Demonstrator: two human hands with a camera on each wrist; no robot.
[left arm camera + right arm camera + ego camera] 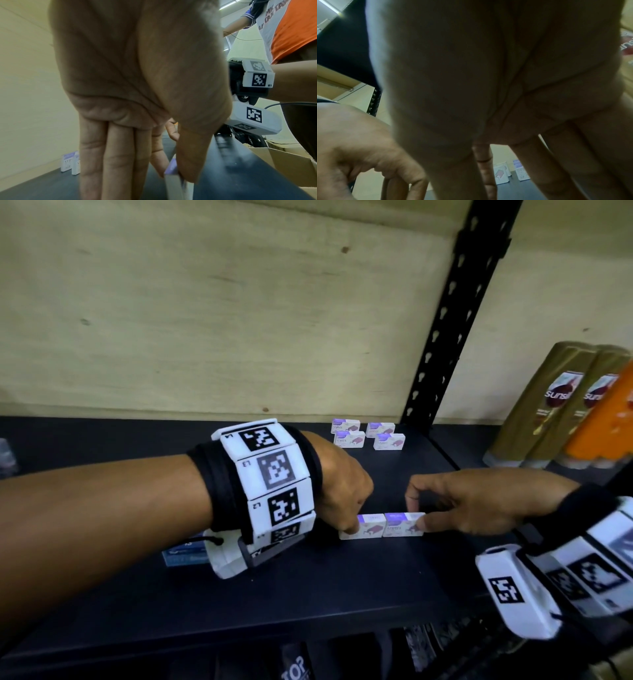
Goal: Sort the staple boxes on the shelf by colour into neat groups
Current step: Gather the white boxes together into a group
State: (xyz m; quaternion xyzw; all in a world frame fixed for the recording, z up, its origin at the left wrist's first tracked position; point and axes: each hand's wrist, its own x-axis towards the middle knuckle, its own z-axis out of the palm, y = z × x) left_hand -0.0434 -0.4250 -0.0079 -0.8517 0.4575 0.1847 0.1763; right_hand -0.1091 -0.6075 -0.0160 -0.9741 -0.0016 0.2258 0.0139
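Dark shelf, plywood backing. Two purple staple boxes stand side by side, touching, toward the front middle. My left hand comes down on the left box from above, thumb on its near face and fingers behind; in the left wrist view the thumb and a fingertip pinch the box's purple top edge. My right hand reaches in from the right, thumb on the near right corner of the right box, forefinger curled over the top behind it; a light pinch, fingers not fully closed. The right wrist view is too dark and blurred to confirm contact. Four more purple boxes sit grouped at the back, well apart from the pair. A blue box lies under my left wrist. Shampoo bottles stand at far right.
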